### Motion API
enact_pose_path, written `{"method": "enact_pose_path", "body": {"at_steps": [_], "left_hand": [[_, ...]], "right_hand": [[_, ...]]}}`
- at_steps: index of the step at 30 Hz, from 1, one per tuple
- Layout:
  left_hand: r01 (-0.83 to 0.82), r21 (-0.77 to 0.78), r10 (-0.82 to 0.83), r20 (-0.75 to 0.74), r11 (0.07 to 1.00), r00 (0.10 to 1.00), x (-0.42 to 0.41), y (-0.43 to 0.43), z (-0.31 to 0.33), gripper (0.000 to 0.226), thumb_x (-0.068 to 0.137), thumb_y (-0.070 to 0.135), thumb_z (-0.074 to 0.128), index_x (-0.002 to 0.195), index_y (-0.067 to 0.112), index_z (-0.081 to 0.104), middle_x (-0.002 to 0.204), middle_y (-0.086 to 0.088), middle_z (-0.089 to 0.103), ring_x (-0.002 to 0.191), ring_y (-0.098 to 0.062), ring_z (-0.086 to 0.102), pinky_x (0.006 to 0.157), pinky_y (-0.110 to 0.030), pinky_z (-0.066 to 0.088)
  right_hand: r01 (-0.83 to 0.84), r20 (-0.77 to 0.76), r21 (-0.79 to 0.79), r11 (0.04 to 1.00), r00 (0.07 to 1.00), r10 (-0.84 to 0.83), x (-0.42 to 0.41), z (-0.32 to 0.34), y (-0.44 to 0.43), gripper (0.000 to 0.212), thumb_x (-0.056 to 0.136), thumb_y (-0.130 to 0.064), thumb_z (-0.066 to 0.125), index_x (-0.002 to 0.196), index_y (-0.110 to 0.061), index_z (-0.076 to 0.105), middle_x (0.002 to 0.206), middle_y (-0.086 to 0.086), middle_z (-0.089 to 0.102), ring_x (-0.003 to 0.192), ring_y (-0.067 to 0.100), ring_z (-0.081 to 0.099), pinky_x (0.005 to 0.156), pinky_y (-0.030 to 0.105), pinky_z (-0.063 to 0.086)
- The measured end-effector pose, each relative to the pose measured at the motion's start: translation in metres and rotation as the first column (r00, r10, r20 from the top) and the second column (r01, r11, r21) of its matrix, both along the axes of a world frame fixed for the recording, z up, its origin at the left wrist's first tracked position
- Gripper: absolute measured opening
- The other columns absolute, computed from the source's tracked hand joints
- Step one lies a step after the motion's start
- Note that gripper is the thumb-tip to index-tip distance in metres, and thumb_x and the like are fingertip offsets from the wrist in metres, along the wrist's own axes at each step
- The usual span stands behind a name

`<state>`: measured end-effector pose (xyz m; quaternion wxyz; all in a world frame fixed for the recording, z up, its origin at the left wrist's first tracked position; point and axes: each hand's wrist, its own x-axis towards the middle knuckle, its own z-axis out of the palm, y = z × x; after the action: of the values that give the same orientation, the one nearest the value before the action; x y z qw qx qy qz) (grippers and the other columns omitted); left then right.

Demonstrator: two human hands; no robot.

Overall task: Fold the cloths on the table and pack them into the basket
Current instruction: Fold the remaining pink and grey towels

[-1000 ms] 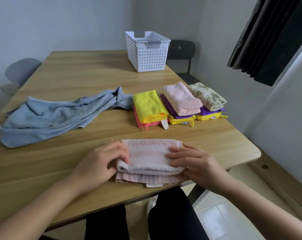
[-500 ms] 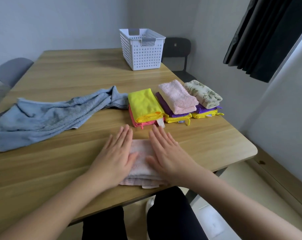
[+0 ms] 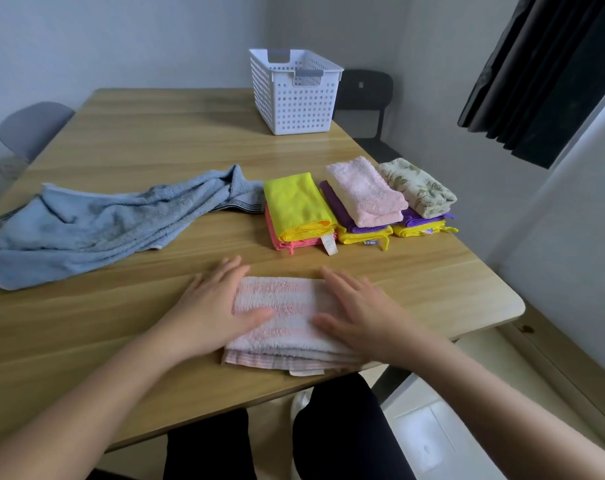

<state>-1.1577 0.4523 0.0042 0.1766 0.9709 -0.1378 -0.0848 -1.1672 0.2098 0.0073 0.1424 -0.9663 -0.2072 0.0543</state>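
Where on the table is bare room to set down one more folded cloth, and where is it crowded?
Bare wood lies between the basket and the blue towel, and in the near left corner beside the left hand. A narrow strip runs between the folded stacks and the striped cloth. The stacks crowd the right side.

The table (image 3: 155, 140) holds basket (image 3: 295, 95), blue towel (image 3: 103, 223), striped cloth (image 3: 287, 306) (plus three folded stacks (image 3: 363, 199)).

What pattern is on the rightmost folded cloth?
The rightmost cloth has a leafy print on cream; the head view shows it.
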Motion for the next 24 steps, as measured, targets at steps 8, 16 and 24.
{"method": "enact_pose_path", "body": {"at_steps": [8,16,24], "left_hand": [[-0.103,-0.498,0.016,-0.177,0.861,0.984,0.013,0.011,0.024,0.034,0.072,0.021,0.079,0.090,0.024,0.051,0.079,0.018,0.065,0.069,-0.003,0.059,0.064,-0.026,0.048],[-0.070,-0.563,0.070,-0.021,0.824,0.997,0.105,0.001,0.059,0.021,0.085,0.021,0.064,0.105,0.025,0.057,0.096,0.008,0.061,0.090,-0.007,0.056,0.084,-0.029,0.044],[0.007,-0.107,0.033,0.364,0.994,0.931,0.221,-0.065,0.111,0.020,0.084,-0.001,0.042,0.074,0.009,0.055,0.068,0.004,0.049,0.068,-0.019,0.041,0.066,-0.031,0.031]], "right_hand": [[0.182,-0.263,0.393,0.901,0.962,-0.079,0.008,0.016,-0.019,0.036,0.074,-0.022,0.077,0.091,-0.025,0.046,0.084,-0.007,0.055,0.068,0.001,0.048,0.060,0.017,0.038],[0.524,-0.524,0.802,0.286,0.848,-0.084,0.026,0.018,0.006,0.027,0.083,-0.001,0.065,0.101,-0.010,0.047,0.078,0.011,0.064,0.063,0.016,0.062,0.055,0.030,0.054],[0.390,-0.346,0.914,0.111,0.893,-0.287,0.096,0.024,0.040,0.044,0.073,-0.021,0.072,0.107,-0.033,0.047,0.109,0.011,0.061,0.085,0.021,0.068,0.066,0.041,0.059]]}}
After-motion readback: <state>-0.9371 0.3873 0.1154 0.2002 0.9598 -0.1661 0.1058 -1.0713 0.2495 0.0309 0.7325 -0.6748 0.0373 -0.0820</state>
